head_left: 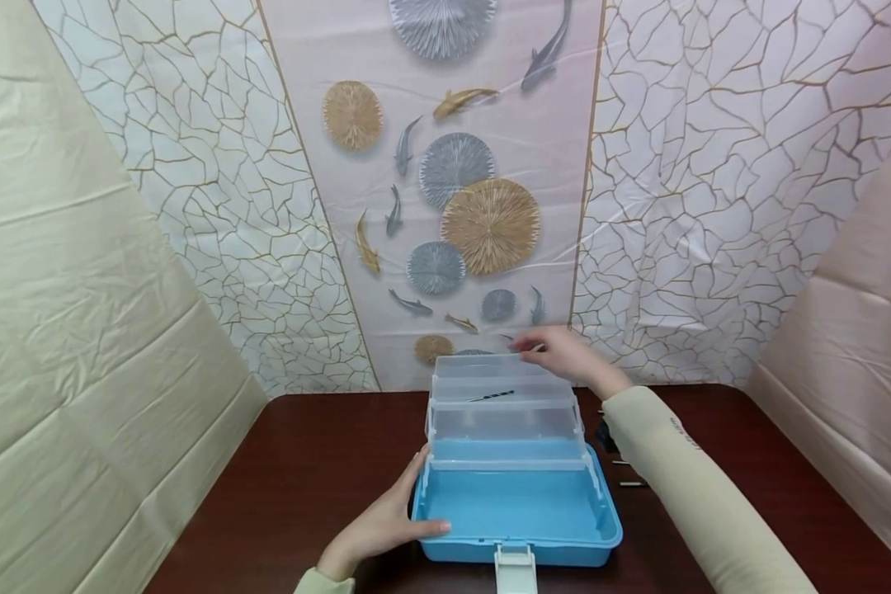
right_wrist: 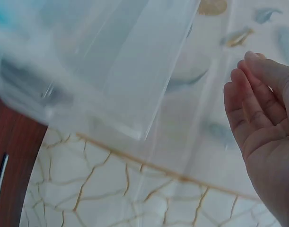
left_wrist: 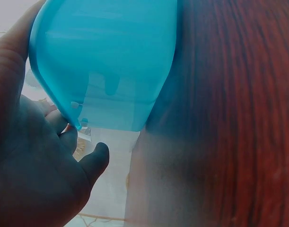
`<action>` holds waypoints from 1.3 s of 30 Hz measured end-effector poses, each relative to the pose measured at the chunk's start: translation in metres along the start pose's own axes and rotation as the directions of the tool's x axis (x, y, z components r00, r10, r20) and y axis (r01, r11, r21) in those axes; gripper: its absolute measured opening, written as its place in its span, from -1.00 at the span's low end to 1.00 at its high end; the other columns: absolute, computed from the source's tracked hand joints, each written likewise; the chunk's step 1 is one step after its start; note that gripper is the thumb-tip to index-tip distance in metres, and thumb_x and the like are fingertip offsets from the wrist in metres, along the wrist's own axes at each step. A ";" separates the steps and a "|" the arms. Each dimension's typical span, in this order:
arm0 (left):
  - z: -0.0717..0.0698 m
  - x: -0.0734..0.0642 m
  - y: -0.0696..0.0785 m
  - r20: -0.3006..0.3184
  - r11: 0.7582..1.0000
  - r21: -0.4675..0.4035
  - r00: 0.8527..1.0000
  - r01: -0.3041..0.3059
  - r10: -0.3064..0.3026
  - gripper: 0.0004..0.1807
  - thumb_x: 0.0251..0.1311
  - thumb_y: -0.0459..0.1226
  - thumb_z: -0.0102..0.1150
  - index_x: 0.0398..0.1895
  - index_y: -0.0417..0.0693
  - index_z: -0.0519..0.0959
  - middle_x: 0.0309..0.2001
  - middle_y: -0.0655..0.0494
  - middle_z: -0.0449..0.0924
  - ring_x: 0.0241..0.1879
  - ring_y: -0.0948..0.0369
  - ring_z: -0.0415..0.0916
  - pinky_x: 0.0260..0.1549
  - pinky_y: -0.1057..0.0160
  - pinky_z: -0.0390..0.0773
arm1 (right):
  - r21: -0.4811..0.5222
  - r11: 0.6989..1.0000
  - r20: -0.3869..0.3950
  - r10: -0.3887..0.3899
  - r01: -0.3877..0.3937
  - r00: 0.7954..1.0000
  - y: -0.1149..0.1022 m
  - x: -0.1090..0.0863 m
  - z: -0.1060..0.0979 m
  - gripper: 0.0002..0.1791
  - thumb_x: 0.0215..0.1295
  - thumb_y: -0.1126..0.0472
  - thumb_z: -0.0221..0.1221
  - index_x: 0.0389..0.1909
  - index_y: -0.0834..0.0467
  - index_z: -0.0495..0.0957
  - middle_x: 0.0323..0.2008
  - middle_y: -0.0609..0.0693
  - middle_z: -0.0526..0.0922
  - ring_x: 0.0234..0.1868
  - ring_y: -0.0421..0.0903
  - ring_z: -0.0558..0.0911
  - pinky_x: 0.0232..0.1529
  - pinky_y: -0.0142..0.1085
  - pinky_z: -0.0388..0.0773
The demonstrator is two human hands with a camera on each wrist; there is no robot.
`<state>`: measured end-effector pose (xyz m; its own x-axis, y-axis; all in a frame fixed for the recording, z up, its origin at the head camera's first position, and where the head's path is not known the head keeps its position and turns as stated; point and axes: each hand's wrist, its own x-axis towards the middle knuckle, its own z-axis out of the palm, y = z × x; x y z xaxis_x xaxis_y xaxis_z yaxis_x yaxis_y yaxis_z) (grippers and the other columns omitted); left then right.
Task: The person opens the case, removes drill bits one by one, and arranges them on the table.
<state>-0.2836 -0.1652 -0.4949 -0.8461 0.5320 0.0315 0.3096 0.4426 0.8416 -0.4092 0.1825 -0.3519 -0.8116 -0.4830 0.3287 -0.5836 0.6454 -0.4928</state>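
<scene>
A blue toolbox stands open, with translucent tiered trays raised at its back. Its bottom compartment holds nothing. One dark spiral drill bit shows in the upper trays. My left hand grips the box's left end, its thumb over the front rim and its fingers along the side; the left wrist view shows this hand against the blue wall. Above the top tray's right corner is my right hand. In the right wrist view that hand has loosely bent fingers close to the thumb, with nothing visible between them.
A white latch hangs from the toolbox's front. On the dark wooden table, thin metal rods and a dark object lie right of the box, partly hidden by my right sleeve. Patterned cloth hangs behind.
</scene>
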 end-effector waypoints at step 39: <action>-0.002 0.001 0.000 0.008 1.000 -0.010 1.000 0.009 -0.009 0.17 0.22 0.03 0.40 0.64 0.39 -0.28 0.63 -0.07 -0.34 0.55 -0.12 -0.20 0.31 -0.36 0.09 | -0.089 0.995 0.228 -0.033 0.055 0.973 -0.009 0.011 0.050 -0.81 0.30 0.38 0.31 -0.08 0.24 0.73 -0.17 0.04 0.74 -0.17 -0.08 0.69 -0.11 -0.22 0.63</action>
<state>-0.2850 -0.1657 -0.4937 -0.8453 0.5339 0.0192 0.2972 0.4400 0.8474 -0.4116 0.1413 -0.3843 -0.7642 -0.6267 0.1524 -0.6274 0.6678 -0.4005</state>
